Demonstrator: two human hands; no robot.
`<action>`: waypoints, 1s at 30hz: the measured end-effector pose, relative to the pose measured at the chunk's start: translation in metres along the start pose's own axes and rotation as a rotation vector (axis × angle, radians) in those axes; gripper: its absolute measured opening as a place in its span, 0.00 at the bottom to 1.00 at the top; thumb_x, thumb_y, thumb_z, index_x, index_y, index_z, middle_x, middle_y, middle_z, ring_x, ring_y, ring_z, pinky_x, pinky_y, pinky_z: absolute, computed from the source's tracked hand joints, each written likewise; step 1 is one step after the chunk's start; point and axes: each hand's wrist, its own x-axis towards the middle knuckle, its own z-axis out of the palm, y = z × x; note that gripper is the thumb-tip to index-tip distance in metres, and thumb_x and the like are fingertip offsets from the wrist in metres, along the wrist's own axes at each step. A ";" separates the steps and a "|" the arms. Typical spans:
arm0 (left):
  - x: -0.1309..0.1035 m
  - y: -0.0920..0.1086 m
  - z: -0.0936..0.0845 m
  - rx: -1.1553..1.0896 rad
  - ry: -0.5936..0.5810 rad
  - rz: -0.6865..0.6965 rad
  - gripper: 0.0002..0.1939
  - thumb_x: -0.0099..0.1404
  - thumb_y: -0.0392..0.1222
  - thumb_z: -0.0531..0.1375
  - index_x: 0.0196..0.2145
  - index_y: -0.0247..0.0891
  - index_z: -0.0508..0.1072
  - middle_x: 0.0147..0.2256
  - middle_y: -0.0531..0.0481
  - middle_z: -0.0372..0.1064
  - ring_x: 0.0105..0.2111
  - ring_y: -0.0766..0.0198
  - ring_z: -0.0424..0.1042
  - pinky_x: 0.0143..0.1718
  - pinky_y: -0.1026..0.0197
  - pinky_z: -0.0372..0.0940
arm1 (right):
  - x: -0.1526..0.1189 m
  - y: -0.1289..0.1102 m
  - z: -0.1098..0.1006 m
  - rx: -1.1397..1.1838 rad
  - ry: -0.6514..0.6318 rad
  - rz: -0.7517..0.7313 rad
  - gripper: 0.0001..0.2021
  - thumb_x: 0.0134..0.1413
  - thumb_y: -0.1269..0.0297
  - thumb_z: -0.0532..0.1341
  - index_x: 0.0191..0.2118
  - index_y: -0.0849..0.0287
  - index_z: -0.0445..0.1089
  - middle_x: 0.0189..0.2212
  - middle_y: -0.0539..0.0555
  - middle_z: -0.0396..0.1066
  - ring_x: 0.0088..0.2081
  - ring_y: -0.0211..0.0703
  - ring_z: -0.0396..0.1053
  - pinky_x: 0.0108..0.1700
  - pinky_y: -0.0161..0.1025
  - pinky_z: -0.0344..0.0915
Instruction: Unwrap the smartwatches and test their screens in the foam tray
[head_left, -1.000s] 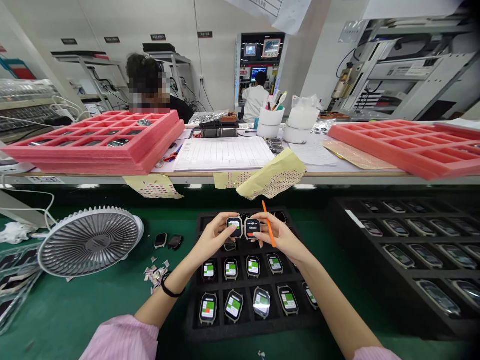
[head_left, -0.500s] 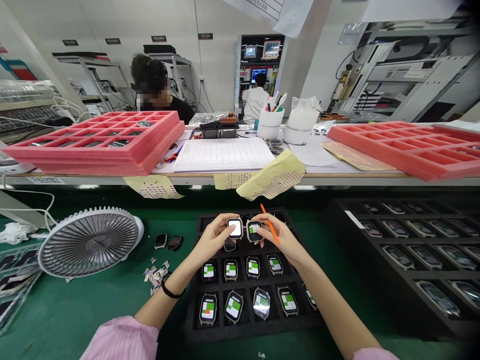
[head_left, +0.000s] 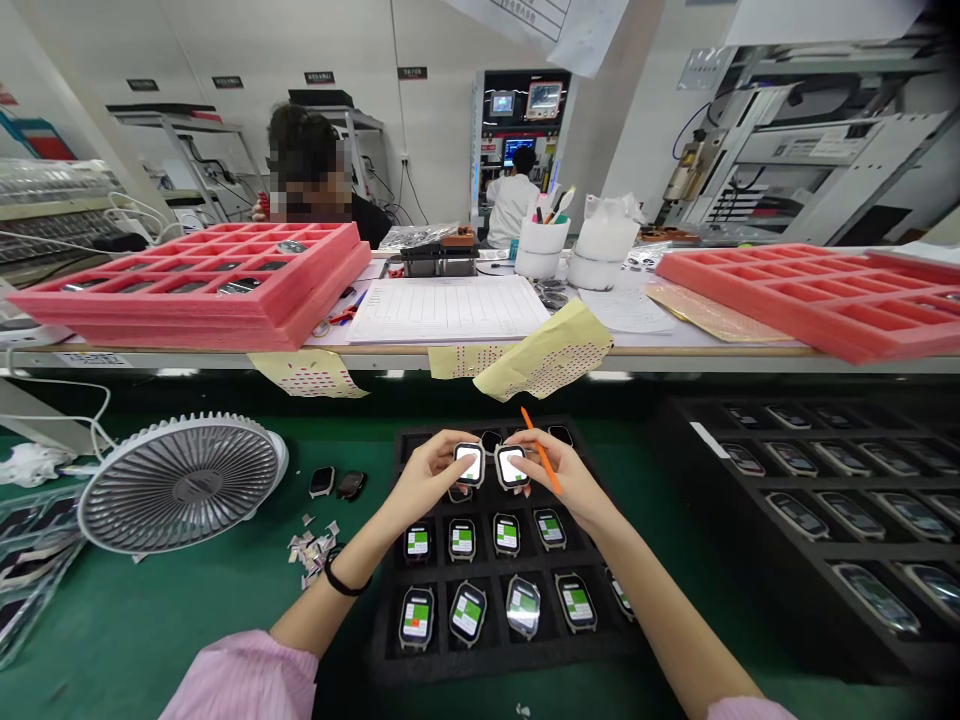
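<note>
My left hand [head_left: 436, 467] is closed on a smartwatch [head_left: 469, 463] without a strap, its thumb on the lit, mostly white screen. Beside it, my right hand [head_left: 556, 475] grips a second smartwatch [head_left: 512, 466], also showing a mainly white screen. An orange stick-like tool [head_left: 541, 450], perhaps a pen or pry stick, is tucked between the right fingers. Both watches are held side by side over a black foam tray [head_left: 442, 667]. Several watches with green and white screens, such as a tilted watch [head_left: 469, 614], sit in its compartments. The hands hide part of the upper rows.
A grey fan [head_left: 184, 485] lies at left, near two loose watches [head_left: 322, 482] and scattered small tabs [head_left: 311, 552]. Another black tray [head_left: 757, 500] of watches stands at right. Above, a shelf edge [head_left: 405, 360] bears red foam trays [head_left: 300, 310] and papers [head_left: 450, 305]. Two people sit beyond.
The right-hand watch's screen has gone from green and white to mostly white; the left one shows a little green low down. Both hands stay nearly in place. The person at back left has shifted slightly.
</note>
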 end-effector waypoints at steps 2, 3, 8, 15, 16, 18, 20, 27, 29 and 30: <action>0.000 0.000 0.000 -0.009 0.002 -0.007 0.18 0.60 0.53 0.61 0.41 0.37 0.71 0.34 0.48 0.71 0.28 0.66 0.69 0.24 0.67 0.66 | 0.000 -0.001 0.001 -0.007 0.029 -0.002 0.12 0.48 0.55 0.67 0.36 0.54 0.71 0.31 0.50 0.69 0.23 0.36 0.65 0.23 0.36 0.65; 0.001 0.001 0.000 -0.005 0.005 -0.012 0.18 0.60 0.54 0.61 0.40 0.36 0.72 0.33 0.48 0.71 0.26 0.67 0.68 0.22 0.67 0.64 | 0.000 -0.002 0.002 -0.015 0.042 -0.006 0.12 0.47 0.54 0.67 0.35 0.54 0.72 0.30 0.50 0.68 0.22 0.36 0.65 0.22 0.35 0.65; 0.001 0.003 0.001 0.026 0.027 -0.036 0.20 0.60 0.57 0.60 0.38 0.37 0.73 0.30 0.49 0.71 0.23 0.66 0.68 0.18 0.67 0.61 | 0.000 -0.005 0.004 -0.036 0.090 -0.016 0.13 0.44 0.52 0.68 0.32 0.55 0.71 0.28 0.49 0.67 0.24 0.37 0.64 0.23 0.35 0.66; 0.001 0.005 0.001 0.016 0.010 -0.011 0.20 0.60 0.56 0.59 0.42 0.37 0.72 0.37 0.47 0.72 0.27 0.65 0.69 0.21 0.66 0.64 | 0.000 -0.003 0.002 -0.012 0.036 -0.026 0.13 0.48 0.53 0.66 0.37 0.55 0.71 0.30 0.49 0.68 0.23 0.35 0.66 0.22 0.34 0.64; 0.001 0.005 0.001 0.018 0.008 -0.004 0.21 0.61 0.56 0.59 0.44 0.38 0.71 0.39 0.47 0.72 0.28 0.66 0.69 0.23 0.66 0.65 | 0.000 -0.002 0.001 -0.010 0.017 -0.030 0.14 0.49 0.54 0.66 0.39 0.55 0.70 0.31 0.50 0.68 0.23 0.35 0.66 0.23 0.34 0.64; 0.000 0.005 0.001 0.027 0.000 0.004 0.21 0.61 0.54 0.59 0.46 0.38 0.69 0.42 0.46 0.71 0.29 0.66 0.69 0.25 0.66 0.66 | 0.000 0.000 -0.001 -0.015 -0.010 -0.036 0.15 0.49 0.55 0.66 0.42 0.55 0.69 0.31 0.50 0.69 0.24 0.36 0.67 0.24 0.35 0.65; 0.000 0.004 0.000 0.040 -0.008 0.007 0.21 0.61 0.53 0.60 0.47 0.38 0.68 0.43 0.45 0.70 0.30 0.66 0.69 0.26 0.66 0.66 | 0.001 0.002 -0.002 -0.026 -0.014 -0.035 0.16 0.49 0.57 0.67 0.43 0.55 0.68 0.31 0.49 0.70 0.24 0.35 0.67 0.25 0.35 0.64; 0.002 0.002 0.000 0.028 0.015 0.024 0.19 0.62 0.54 0.58 0.44 0.37 0.71 0.36 0.48 0.71 0.24 0.70 0.65 0.19 0.69 0.60 | 0.001 0.000 0.000 -0.016 0.024 -0.049 0.13 0.52 0.53 0.64 0.39 0.55 0.71 0.32 0.50 0.69 0.23 0.35 0.68 0.23 0.34 0.63; 0.002 0.002 0.000 0.026 0.029 0.020 0.19 0.63 0.55 0.57 0.41 0.36 0.72 0.30 0.51 0.69 0.19 0.72 0.61 0.17 0.69 0.57 | 0.001 0.000 0.001 -0.016 0.041 -0.050 0.13 0.52 0.52 0.63 0.37 0.56 0.71 0.31 0.50 0.69 0.22 0.35 0.67 0.22 0.34 0.63; 0.002 0.003 -0.001 0.035 0.029 0.013 0.19 0.63 0.55 0.56 0.41 0.36 0.72 0.27 0.52 0.68 0.18 0.73 0.60 0.16 0.69 0.55 | 0.001 0.000 0.001 -0.020 0.046 -0.049 0.13 0.52 0.52 0.63 0.36 0.56 0.71 0.31 0.50 0.69 0.22 0.35 0.67 0.22 0.34 0.63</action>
